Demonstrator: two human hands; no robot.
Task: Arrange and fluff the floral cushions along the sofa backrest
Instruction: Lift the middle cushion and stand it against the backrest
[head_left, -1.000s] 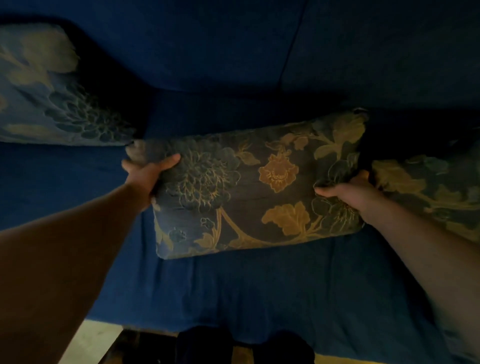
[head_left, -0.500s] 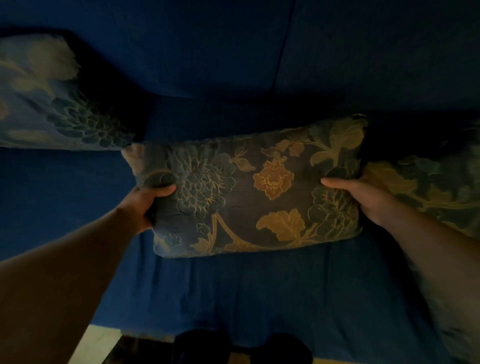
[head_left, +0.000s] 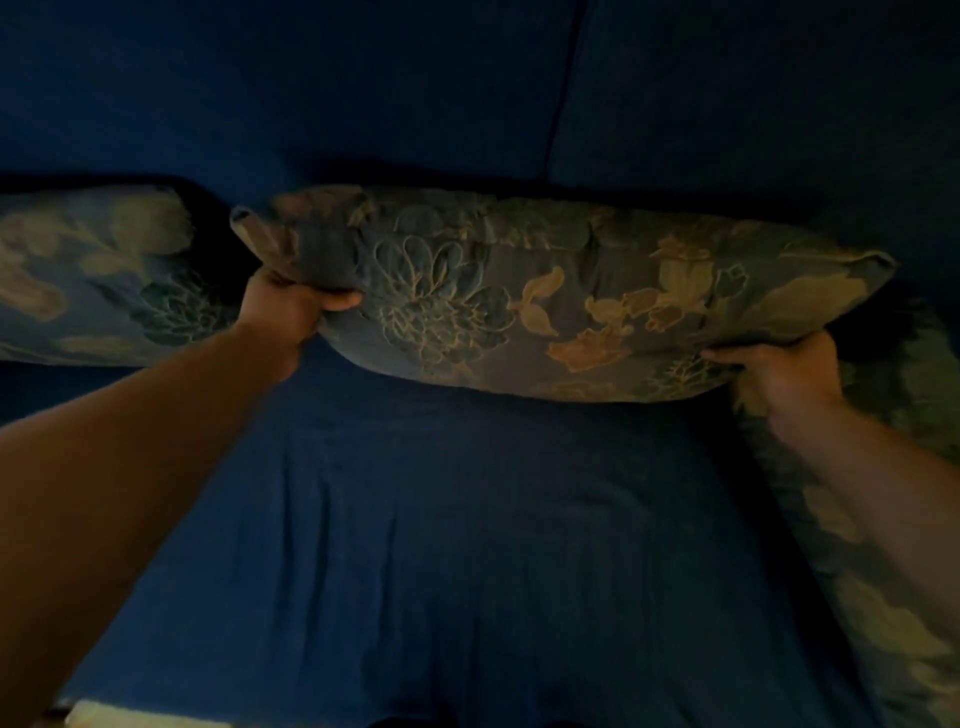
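A grey-blue floral cushion (head_left: 545, 296) with gold and orange flowers hangs above the blue sofa seat (head_left: 467, 545), held by both hands close to the backrest (head_left: 363, 93). My left hand (head_left: 288, 306) grips its lower left end, fingers bunched into the fabric. My right hand (head_left: 784, 371) clasps its lower right edge from beneath. A second floral cushion (head_left: 98, 275) lies at the left against the backrest. A third floral cushion (head_left: 883, 519) runs down the right side, partly hidden by my right forearm.
The dark blue sofa fills the view; a seam (head_left: 563, 88) splits the backrest right of centre. A pale strip of floor (head_left: 119, 714) shows at the bottom left beyond the seat's front edge. The light is dim.
The middle cushion has been lifted off the seat and carried up toward the backrest. Both hands shifted from its sides to its lower edge, and the view moved closer.
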